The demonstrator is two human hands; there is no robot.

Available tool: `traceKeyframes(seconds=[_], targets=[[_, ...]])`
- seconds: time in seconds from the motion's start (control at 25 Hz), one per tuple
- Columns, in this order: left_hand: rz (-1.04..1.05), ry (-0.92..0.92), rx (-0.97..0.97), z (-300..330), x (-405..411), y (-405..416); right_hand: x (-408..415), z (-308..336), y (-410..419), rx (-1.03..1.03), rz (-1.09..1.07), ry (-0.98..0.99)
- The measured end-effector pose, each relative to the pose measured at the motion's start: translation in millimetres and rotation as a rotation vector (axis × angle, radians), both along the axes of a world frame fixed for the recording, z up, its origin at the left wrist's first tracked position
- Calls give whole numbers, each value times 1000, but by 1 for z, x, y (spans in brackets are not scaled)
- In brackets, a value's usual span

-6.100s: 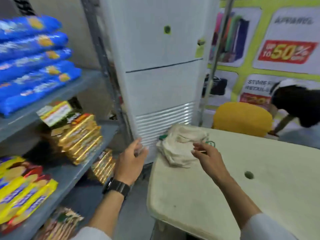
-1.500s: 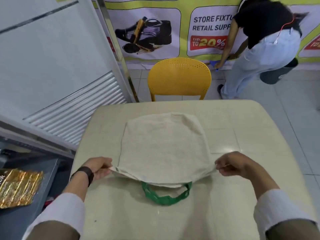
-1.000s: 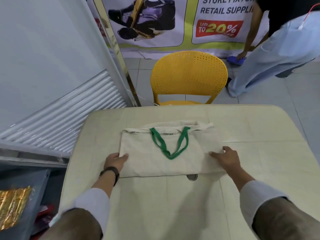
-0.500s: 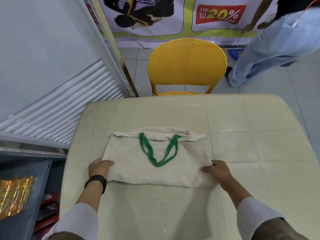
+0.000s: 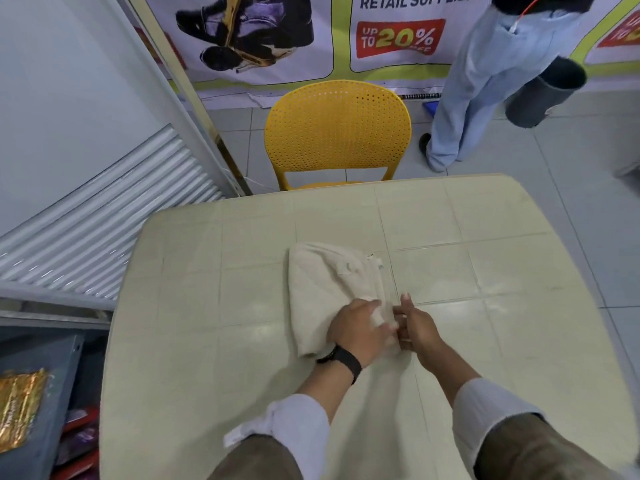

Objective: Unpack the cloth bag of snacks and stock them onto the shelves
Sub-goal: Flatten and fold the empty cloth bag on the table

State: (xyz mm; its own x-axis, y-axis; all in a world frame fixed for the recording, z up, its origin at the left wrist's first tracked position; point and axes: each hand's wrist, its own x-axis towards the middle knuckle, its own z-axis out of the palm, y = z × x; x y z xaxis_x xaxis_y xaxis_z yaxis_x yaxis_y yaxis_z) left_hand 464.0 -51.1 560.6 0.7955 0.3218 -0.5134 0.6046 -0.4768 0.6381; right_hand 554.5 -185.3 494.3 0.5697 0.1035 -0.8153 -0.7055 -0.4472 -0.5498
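Observation:
The cream cloth bag (image 5: 329, 282) lies flat and folded into a narrow bundle on the beige table (image 5: 214, 306). Its green handles are hidden inside the fold. My left hand (image 5: 358, 329), with a black watch on the wrist, presses on the bag's near right corner and pinches the cloth. My right hand (image 5: 414, 327) meets it at that same corner, fingers on the folded edge. The grey shelf (image 5: 38, 351) at lower left shows a gold snack packet (image 5: 19, 410) and red packets below it.
A yellow perforated chair (image 5: 337, 133) stands at the table's far edge. A white cabinet with a slatted grille (image 5: 104, 209) is on the left. A person in light jeans (image 5: 485, 84) stands at the back right beside a dark bin (image 5: 543, 95).
The bag, folded once with its green handles showing half a second ago, is now folded over sideways into a narrow bundle. Both my hands came together at its near right corner.

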Motion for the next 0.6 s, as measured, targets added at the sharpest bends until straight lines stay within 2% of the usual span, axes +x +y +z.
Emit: traceKeyframes(seconds=[0.08, 0.16, 0.24, 0.36, 0.44, 0.6], targets=[[263, -34, 83, -18, -16, 32, 2, -5, -2, 31, 23, 4], [519, 52, 166, -33, -36, 70, 2, -5, 2, -9, 94, -71], [638, 162, 79, -46, -49, 101, 4, -1, 12, -97, 141, -168], [731, 221, -318, -67, -49, 129, 16, 8, 39, -146, 200, -283], [779, 205, -474, -71, -46, 133, 20, 7, 51, -136, 225, -300], [726, 80, -436, -53, -35, 91, 18, 16, 26, -94, 157, -405]])
